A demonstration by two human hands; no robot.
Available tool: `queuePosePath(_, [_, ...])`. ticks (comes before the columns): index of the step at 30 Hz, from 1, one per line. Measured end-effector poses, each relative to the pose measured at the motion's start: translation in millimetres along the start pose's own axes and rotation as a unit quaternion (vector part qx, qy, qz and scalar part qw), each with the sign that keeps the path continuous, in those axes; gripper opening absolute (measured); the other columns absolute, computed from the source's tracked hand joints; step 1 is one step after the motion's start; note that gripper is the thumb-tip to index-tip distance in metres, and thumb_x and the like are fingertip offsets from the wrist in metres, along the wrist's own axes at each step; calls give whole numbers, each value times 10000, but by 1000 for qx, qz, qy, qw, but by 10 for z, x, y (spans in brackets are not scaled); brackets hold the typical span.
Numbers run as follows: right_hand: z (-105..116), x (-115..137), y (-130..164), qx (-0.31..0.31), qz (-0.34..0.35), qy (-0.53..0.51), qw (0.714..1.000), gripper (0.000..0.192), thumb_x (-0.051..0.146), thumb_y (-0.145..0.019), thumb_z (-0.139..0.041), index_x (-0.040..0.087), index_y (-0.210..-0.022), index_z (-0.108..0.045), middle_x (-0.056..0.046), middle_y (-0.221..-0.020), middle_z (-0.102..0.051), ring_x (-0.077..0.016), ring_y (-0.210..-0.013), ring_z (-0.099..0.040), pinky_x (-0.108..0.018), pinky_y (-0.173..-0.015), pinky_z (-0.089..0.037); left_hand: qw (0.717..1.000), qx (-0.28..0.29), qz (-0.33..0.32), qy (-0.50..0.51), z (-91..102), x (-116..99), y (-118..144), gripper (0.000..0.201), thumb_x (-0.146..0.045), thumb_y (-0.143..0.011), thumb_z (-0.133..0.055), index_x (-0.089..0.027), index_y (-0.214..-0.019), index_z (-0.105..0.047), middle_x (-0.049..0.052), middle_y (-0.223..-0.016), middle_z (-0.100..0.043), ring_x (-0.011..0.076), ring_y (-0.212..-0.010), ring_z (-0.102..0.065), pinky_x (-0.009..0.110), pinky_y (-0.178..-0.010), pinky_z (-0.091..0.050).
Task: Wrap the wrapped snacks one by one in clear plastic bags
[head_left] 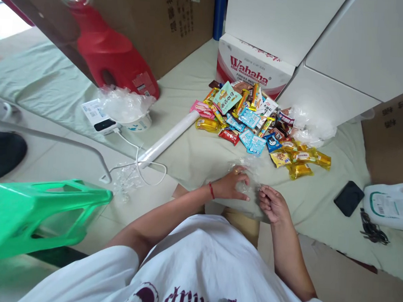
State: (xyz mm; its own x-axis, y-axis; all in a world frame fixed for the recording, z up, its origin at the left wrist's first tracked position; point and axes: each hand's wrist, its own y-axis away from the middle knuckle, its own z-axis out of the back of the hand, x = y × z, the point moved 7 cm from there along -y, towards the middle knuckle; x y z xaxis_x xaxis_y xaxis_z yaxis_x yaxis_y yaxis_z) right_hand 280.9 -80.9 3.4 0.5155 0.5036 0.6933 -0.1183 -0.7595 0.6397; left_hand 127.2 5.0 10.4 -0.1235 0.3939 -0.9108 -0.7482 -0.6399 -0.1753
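A thin clear plastic bag [247, 164] lies crumpled between my two hands, near the front edge of the cloth. My left hand [229, 184], with a red string on its wrist, is against the bag, thumb and fingers apart in a curve. Thumb and fingertips of my right hand [274, 203] are pinched together at the bag's right edge. Beyond my hands is a heap of wrapped snacks [247, 117] in blue, yellow, red and green packets. Several yellow-wrapped snacks [301, 156] lie at its right end.
A Wahaba box [257, 65] stands behind the snacks, beside clear plastic bags [312, 126]. To the left are a white roll [170, 137], a white cable [138, 151], a bowl [140, 123], a red jug [115, 50] and a green stool [43, 214]. A black wallet-like item [349, 198] lies right.
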Motion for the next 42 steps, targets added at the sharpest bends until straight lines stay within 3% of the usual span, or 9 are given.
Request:
queuePosePath(4, [-96, -7, -9, -1, 15, 18, 1000, 443, 386, -556, -977, 156, -751, -653, 78, -593, -461, 5, -442, -214, -123, -350, -134, 999, -15, -13, -44, -161, -95, 0, 645, -549, -605, -938, -197, -1065, -654, 212, -1523, -456, 384, -1456, -415, 507, -1153, -425])
queuePosePath(9, [-191, 26, -7, -3, 46, 28, 999, 440, 420, -562, -970, 151, -763, -686, 70, -583, -461, -3, -446, -239, -127, -352, -132, 997, -67, 0, -33, -196, -112, -39, 144, -336, -904, -704, -207, -965, -690, 152, -1430, -574, 268, -1358, -541, 438, -1162, -432])
queuePosePath(11, [-169, 41, -5, -5, 49, 21, 999, 447, 424, -566, -968, 153, -817, -717, 74, -590, -452, -2, -449, -232, -125, -353, -137, 997, -72, 5, -4, -151, -90, -64, 114, -305, -943, -639, -216, -933, -708, 124, -1381, -623, 236, -1356, -543, 421, -1195, -400])
queuePosePath(18, [-5, -7, 7, -30, 62, 26, 997, 458, 443, -572, -955, 169, -869, -738, 65, -639, -476, -1, -448, -212, -138, -351, -138, 989, -95, 58, 101, 60, 63, -127, 131, -309, -884, -694, -211, -807, -736, 113, -1253, -709, 278, -1334, -562, 453, -1182, -389])
queuePosePath(22, [-117, -22, -4, -16, 65, 7, 998, 499, 514, -589, -947, 170, -887, -743, 30, -748, -564, 3, -468, -209, -143, -362, -129, 987, -95, 66, 110, 64, 67, -119, 111, -307, -849, -724, -215, -801, -761, 103, -1364, -658, 277, -1330, -559, 442, -1189, -374])
queuePosePath(25, [-232, 19, -34, -4, 68, 15, 998, 478, 461, -541, -982, 172, -805, -708, 65, -648, -479, -9, -479, -216, -139, -378, -136, 986, -90, 69, 119, 63, 34, -111, 89, -294, -823, -744, -219, -784, -770, 102, -1386, -638, 285, -1332, -554, 431, -1189, -366])
queuePosePath(29, [-338, 54, -61, 27, 66, 29, 997, 447, 410, -538, -982, 182, -734, -650, 104, -563, -335, -26, -483, -182, -151, -390, -137, 978, -92, 81, 171, 108, 5, -97, 111, -289, -797, -744, -198, -734, -743, 116, -1300, -669, 292, -1311, -563, 421, -1166, -376])
queuePosePath(35, [-384, 8, -41, 43, 66, 43, 996, 450, 433, -553, -966, 183, -743, -644, 102, -575, -336, -30, -489, -177, -163, -403, -119, 953, -100, 115, 263, 118, 58, -62, 146, -310, -749, -725, -177, -692, -707, 89, -1122, -731, 275, -1181, -611, 413, -1099, -406])
queuePosePath(42, [-367, 57, 1, 9, 106, 108, 988, 438, 483, -563, -932, 190, -725, -650, 86, -567, -393, -39, -482, -208, -190, -418, -136, 962, -100, 109, 230, 136, 61, -40, 205, -344, -776, -694, -186, -649, -669, 82, -1009, -741, 288, -1170, -604, 428, -1098, -394])
